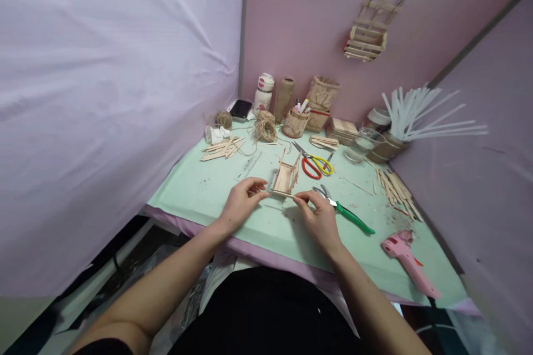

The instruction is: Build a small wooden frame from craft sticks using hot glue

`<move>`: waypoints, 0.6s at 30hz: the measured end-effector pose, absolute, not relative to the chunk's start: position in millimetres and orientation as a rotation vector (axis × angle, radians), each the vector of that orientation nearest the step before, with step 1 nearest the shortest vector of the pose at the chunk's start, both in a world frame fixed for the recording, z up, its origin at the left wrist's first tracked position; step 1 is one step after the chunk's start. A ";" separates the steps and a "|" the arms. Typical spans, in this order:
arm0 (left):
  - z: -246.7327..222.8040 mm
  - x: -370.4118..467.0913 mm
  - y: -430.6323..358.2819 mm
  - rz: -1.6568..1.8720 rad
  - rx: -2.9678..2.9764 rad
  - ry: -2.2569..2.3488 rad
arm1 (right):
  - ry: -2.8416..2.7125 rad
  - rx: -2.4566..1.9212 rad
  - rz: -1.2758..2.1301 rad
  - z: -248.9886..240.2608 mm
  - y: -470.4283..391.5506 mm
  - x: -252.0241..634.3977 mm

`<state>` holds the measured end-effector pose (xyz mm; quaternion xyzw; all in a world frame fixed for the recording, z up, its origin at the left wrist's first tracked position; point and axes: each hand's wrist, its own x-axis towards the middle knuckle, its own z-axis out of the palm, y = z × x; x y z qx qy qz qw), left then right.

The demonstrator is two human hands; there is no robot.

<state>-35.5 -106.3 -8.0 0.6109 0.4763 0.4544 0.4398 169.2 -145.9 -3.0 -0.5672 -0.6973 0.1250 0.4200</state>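
A small structure of craft sticks [283,177] stands on the green tabletop between my hands, with a flat base and thin upright sides. Along its near edge lies a thin wooden stick [283,194]. My right hand [320,221] pinches the right end of this stick between thumb and fingers. My left hand [245,199] is at the other end, thumb and forefinger apart, the thumb tip close to the stick; whether it touches is too small to tell. Just beyond my right hand are green-handled pliers [353,217] and scissors [312,163] with red and yellow handles.
A pink glue gun [410,263] lies at the right front. Loose craft sticks [222,148], a clear ruler [250,165] and twine [265,126] are at the left. Behind stand a bottle [264,94], a pen holder [296,122], a plastic cup [364,144] and white glue sticks [410,116].
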 end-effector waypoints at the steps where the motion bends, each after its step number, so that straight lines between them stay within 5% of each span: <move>1: -8.6 -37.4 -102.7 1.136 1.584 1.206 | -1.747 -1.431 0.295 -3.9 -145.4 170.2; 18: -9.8 -37.4 -69.7 0.946 1.697 0.785 | -1.746 -1.494 0.167 -8.6 -145.4 164.2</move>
